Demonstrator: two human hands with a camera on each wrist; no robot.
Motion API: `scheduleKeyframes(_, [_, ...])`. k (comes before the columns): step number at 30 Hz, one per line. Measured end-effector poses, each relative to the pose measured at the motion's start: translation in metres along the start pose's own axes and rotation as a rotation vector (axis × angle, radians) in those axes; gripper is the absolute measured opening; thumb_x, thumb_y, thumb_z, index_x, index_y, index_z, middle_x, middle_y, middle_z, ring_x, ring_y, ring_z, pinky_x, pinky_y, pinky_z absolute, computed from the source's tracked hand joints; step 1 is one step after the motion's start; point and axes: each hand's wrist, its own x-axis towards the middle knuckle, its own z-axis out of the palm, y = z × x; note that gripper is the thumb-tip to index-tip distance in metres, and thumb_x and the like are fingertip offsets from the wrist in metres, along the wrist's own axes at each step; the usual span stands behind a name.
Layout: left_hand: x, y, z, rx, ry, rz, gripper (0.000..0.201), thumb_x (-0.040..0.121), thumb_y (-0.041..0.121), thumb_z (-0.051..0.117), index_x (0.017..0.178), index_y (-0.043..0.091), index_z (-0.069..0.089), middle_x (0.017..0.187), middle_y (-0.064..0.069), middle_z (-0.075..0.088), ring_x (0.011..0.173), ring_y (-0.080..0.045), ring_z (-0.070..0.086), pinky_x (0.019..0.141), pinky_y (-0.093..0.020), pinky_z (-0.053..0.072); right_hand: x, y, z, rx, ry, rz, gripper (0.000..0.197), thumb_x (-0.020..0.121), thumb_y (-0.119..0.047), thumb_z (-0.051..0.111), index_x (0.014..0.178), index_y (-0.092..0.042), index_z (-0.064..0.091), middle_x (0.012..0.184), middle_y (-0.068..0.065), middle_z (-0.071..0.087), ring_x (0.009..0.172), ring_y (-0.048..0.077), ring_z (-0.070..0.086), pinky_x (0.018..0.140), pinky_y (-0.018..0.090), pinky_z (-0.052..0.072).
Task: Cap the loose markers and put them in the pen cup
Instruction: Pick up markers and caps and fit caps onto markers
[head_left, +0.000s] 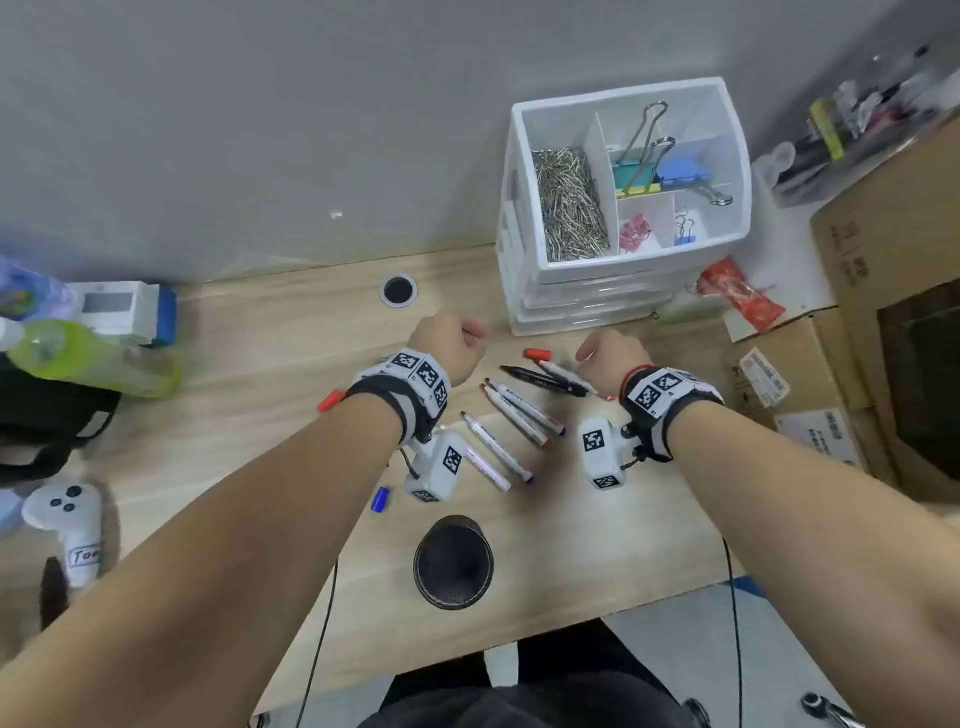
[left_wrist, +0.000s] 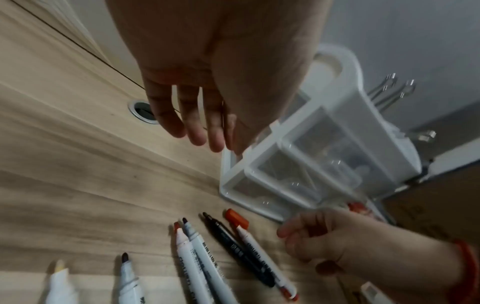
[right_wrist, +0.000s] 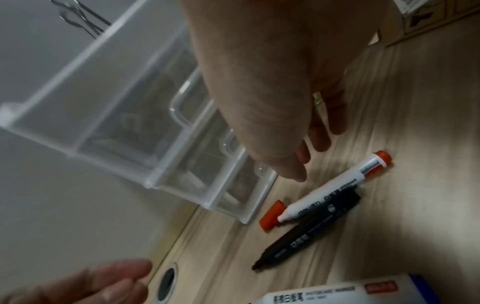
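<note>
Both my hands hover over the desk holding nothing: my left hand (head_left: 451, 347) and my right hand (head_left: 610, 358) hang with fingers loosely curled. The markers (head_left: 519, 415) lie fanned between them, toward the desk's far edge, tips pointing away from me. Nearest my right hand is the white marker (right_wrist: 335, 185), its long axis slanting from thumb side back under the wrist, an orange cap (right_wrist: 272, 216) just beside its tip. The pen cup (head_left: 453, 561) stands by the near edge.
</note>
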Motion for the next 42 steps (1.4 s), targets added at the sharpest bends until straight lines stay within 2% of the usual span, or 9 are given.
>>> scheduleKeyframes(3, [0.025,0.006,0.024,0.117,-0.044,0.003,0.025,0.091,0.018,0.055,0.111,0.02,0.07,0.106,-0.002,0.071,0.098,-0.022,0.066,0.082,-0.027,0.052,0.018,0.007,0.003,-0.105,-0.056,-0.048,0.022,0.09,-0.021,0.061,0.109,-0.02,0.07,0.11,0.009,0.068,0.097,0.03,0.067,0.085,0.035,0.056])
scheduleKeyframes(6, [0.04,0.013,0.051,0.185,-0.067,0.005,0.03,0.093,0.011,0.051,0.116,0.017,0.071,0.116,-0.008,0.07,0.107,-0.027,0.064,0.094,-0.032,0.051,0.031,0.016,0.01,-0.101,-0.113,-0.125,0.018,0.083,-0.016,0.069,0.1,-0.019,0.076,0.109,0.007,0.07,0.103,0.028,0.065,0.091,0.034,0.053])
scheduleKeyframes(11, [0.053,0.015,0.089,0.286,-0.058,0.002,0.034,0.092,0.014,0.055,0.121,0.027,0.068,0.113,-0.008,0.07,0.101,-0.03,0.064,0.084,-0.033,0.052,0.043,0.028,0.014,-0.091,-0.147,-0.206,0.014,0.071,-0.025,0.079,0.085,-0.027,0.076,0.085,-0.002,0.069,0.086,0.022,0.067,0.081,0.033,0.056])
scheduleKeyframes(16, [0.066,0.015,0.109,0.29,-0.058,-0.015,0.04,0.079,0.013,0.066,0.116,0.029,0.069,0.11,-0.008,0.072,0.099,-0.032,0.066,0.087,-0.041,0.055,0.051,0.043,0.012,-0.103,-0.161,-0.252,0.012,0.077,-0.025,0.076,0.09,-0.024,0.077,0.092,0.002,0.072,0.089,0.023,0.066,0.081,0.03,0.053])
scheduleKeyframes(23, [0.071,0.021,0.118,0.365,-0.098,0.005,0.019,0.082,0.019,0.072,0.099,0.027,0.072,0.093,-0.009,0.07,0.089,-0.034,0.065,0.079,-0.043,0.055,0.053,0.06,0.005,-0.037,-0.135,-0.205,0.021,0.08,-0.013,0.075,0.101,-0.017,0.076,0.097,0.005,0.074,0.091,0.023,0.068,0.086,0.028,0.053])
scheduleKeyframes(31, [0.06,0.015,0.103,0.344,-0.09,0.027,0.015,0.082,0.024,0.072,0.097,0.028,0.072,0.095,-0.006,0.071,0.089,-0.032,0.064,0.08,-0.043,0.055,0.049,0.053,0.005,-0.024,-0.162,-0.241,0.018,0.079,-0.017,0.077,0.096,-0.022,0.072,0.088,-0.001,0.07,0.087,0.02,0.067,0.079,0.023,0.048])
scheduleKeyframes(35, [0.051,0.015,0.095,0.35,-0.077,0.063,0.016,0.081,0.024,0.072,0.096,0.031,0.071,0.094,-0.005,0.071,0.088,-0.032,0.064,0.08,-0.043,0.055,0.04,0.036,0.001,-0.083,-0.162,-0.304,0.014,0.08,-0.021,0.073,0.087,-0.031,0.065,0.086,-0.004,0.068,0.087,0.021,0.066,0.085,0.034,0.054])
scheduleKeyframes(39, [0.036,0.017,0.074,0.335,-0.038,0.082,0.014,0.088,0.024,0.069,0.101,0.028,0.072,0.095,-0.006,0.068,0.087,-0.029,0.063,0.078,-0.04,0.054,0.029,0.019,-0.002,-0.106,-0.168,-0.386,0.01,0.086,-0.024,0.068,0.094,-0.027,0.062,0.092,-0.002,0.069,0.092,0.023,0.065,0.087,0.038,0.052])
scheduleKeyframes(42, [0.019,0.014,0.05,0.209,0.025,0.123,0.016,0.086,0.021,0.07,0.101,0.026,0.074,0.094,-0.003,0.066,0.087,-0.023,0.06,0.081,-0.037,0.05,0.014,0.0,-0.004,-0.05,-0.222,-0.453,0.005,0.095,-0.024,0.058,0.097,-0.023,0.053,0.093,0.0,0.068,0.089,0.025,0.062,0.076,0.032,0.047])
